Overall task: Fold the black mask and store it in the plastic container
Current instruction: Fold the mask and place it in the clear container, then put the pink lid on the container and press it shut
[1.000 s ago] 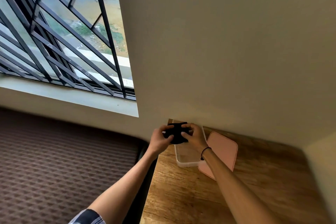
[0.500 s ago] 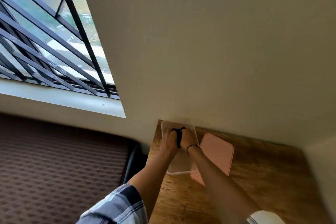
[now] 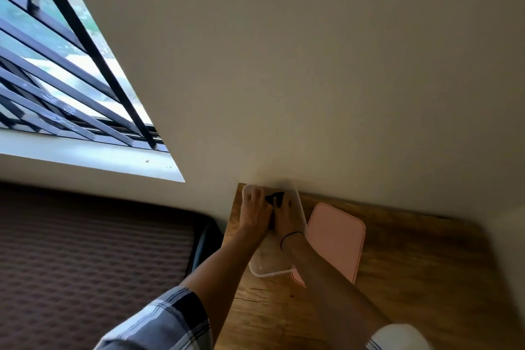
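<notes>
Since a second ago the mask point(image 3: 275, 198) has been carried from above the container point(image 3: 268, 271) down into its far end, close to the wall point(image 3: 312, 65). Both hands, the left hand point(image 3: 254, 214) and the right hand point(image 3: 287, 217), are pressed together side by side, fingers clamped on the folded black bundle, which is only seen peeking out past the fingertips. The container's long axis is run back toward the wrists, so a pull straight back is probably needed. The pink lid point(image 3: 336, 239) is parked just right of the right wrist, so that hand is nearer.
</notes>
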